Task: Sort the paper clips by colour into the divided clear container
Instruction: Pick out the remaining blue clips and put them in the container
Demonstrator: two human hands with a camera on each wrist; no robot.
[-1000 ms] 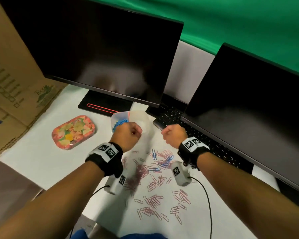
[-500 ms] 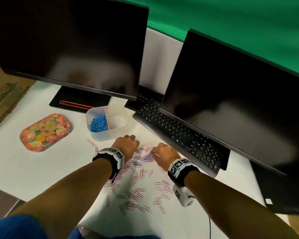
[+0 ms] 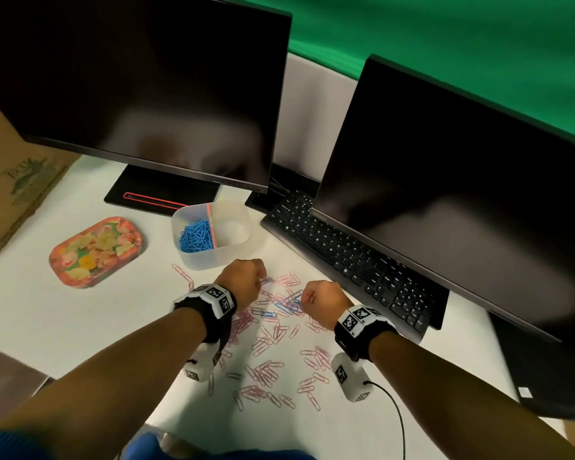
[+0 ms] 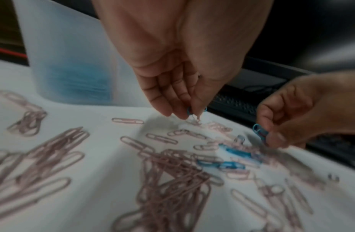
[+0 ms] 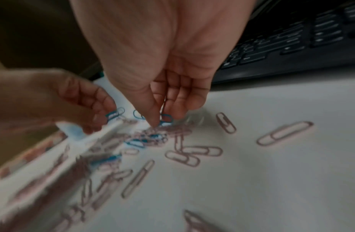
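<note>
White tabletop (image 3: pixel 40 313) strewn with pink paper clips (image 3: pixel 266 373); left hand (image 3: pixel 243 282) and right hand (image 3: pixel 322 302) each pinch a blue clip; divided container (image 3: pixel 213 260) (blue heap inside) sits just beyond.

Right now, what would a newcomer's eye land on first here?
Probably the scatter of pink paper clips across the white table, with both hands in its far edge: the left hand and the right hand each pinch a blue clip. Just beyond stands the divided clear container, blue clips heaped in its left compartment, the right one apparently empty.
</note>
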